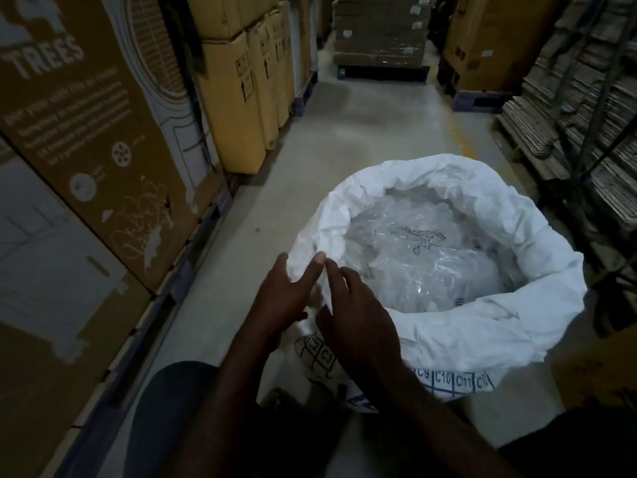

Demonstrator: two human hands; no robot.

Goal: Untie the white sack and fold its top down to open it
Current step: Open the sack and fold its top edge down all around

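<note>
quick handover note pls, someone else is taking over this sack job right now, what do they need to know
Left hand: at the near-left rim of the white sack, fingers spread, resting on the fabric; whether it is gripping is unclear.
Right hand: beside it, pinching a fold of the rim fabric.
Sack: stands on the floor in the aisle between stacked cardboard boxes; clear plastic bags show inside.
Done: mouth is open, no tie visible, top rolled down around most of the rim.
Left: probably just turning down and smoothing the near-left section under the hands.
</note>
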